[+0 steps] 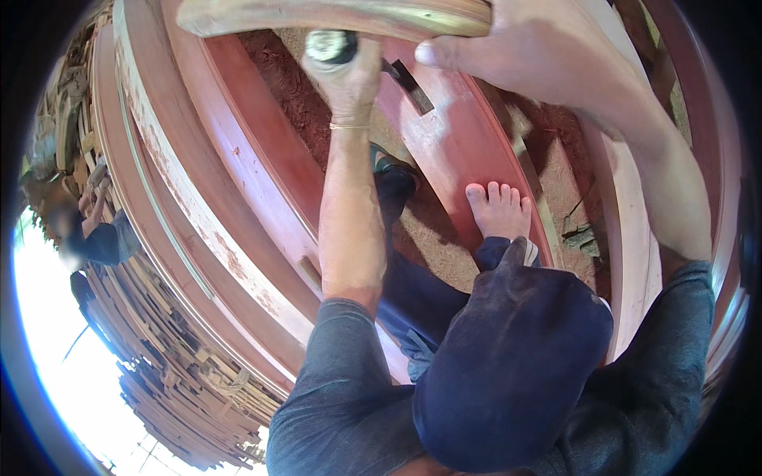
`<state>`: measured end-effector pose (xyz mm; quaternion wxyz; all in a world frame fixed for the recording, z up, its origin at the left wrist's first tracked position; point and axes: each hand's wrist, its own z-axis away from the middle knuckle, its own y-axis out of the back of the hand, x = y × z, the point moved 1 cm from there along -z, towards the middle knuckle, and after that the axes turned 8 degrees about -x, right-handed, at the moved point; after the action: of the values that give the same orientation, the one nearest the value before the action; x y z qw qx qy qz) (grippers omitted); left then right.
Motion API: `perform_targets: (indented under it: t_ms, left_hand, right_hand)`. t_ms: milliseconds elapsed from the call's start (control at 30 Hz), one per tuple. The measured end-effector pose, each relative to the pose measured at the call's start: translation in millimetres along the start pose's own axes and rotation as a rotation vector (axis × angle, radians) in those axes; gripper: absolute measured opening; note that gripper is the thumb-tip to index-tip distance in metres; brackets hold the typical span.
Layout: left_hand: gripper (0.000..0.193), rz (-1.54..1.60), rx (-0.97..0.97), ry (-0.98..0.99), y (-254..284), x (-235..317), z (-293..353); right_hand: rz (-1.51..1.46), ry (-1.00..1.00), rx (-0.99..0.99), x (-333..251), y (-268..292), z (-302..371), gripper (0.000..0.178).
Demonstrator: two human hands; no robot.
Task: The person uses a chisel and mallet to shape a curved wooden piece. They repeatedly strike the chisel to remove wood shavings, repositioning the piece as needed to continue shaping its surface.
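My left hand (pixel 345 83) is closed round an upright chisel, whose round, worn handle end (pixel 332 47) pokes out above the fist. Its dark shaft shows past the fist, beside a rectangular mortise slot (pixel 414 89) in a reddish wooden plank (pixel 456 131). In my right hand (pixel 536 51) is a thick, pale wooden club (pixel 333 16), lying crosswise just above the chisel handle. My right thumb stretches along under the club; the other fingers are mostly hidden. Whether the club touches the handle I cannot tell.
My bare foot (pixel 502 208) rests on the slotted plank. Long timbers (pixel 214 230) lie side by side at the left, and another pale beam (pixel 635 238) runs at the right. Beyond the left timbers is a large stack of wood strips (pixel 175 349), with another person (pixel 107 230) near it.
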<state>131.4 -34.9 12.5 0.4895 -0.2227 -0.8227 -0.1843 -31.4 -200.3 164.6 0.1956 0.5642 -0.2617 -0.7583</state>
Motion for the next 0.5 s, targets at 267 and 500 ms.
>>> perform_targets:
  t_ms: [267,500]
  left_hand:
    - [0.019,0.124,0.150,0.133,25,10,30]
    - [0.020,-0.506,0.132,-0.150,8,-12,29]
  right_hand:
    - [-0.116,0.278,0.138,-2,7,10,0.045]
    - [-0.242,0.323,0.110,42,-1,44,0.041]
